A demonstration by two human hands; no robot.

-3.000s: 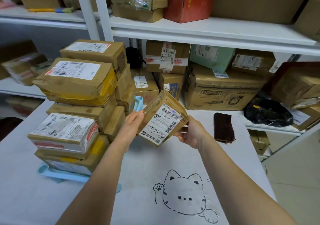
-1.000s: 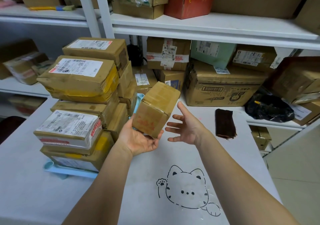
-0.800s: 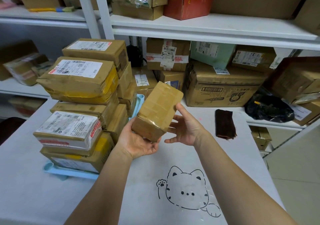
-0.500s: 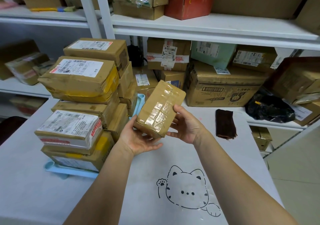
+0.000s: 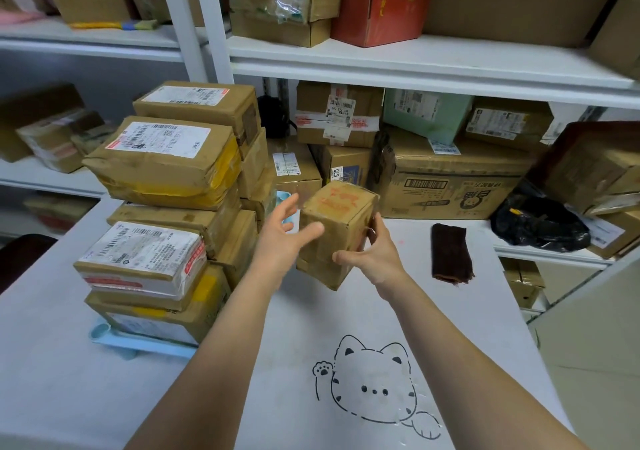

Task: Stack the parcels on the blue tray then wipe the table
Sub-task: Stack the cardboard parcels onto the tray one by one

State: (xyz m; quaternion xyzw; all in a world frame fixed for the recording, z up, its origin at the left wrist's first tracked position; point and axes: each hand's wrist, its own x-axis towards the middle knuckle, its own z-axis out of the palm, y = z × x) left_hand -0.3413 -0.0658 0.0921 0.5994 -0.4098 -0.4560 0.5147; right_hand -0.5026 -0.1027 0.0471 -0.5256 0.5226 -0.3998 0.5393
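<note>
A small brown taped parcel (image 5: 337, 217) with red writing on its top face hangs above the table, tilted. My right hand (image 5: 372, 255) grips its lower right side. Spread open, my left hand (image 5: 280, 238) hovers just left of the parcel, thumb near its front face, not gripping it. Several brown parcels (image 5: 162, 159) stand stacked in a tall pile on the blue tray (image 5: 138, 344) at the left of the table. A dark brown cloth (image 5: 450, 252) lies flat on the table to the right.
The white table (image 5: 69, 380) carries a printed cat drawing (image 5: 374, 387) near the front. White shelves (image 5: 415, 62) behind hold more cardboard boxes and a black bag (image 5: 540, 224). The table's right edge drops to the floor.
The parcel has been turned so the face with red writing points up. My left hand has let go and opened; my right hand now carries the parcel alone.
</note>
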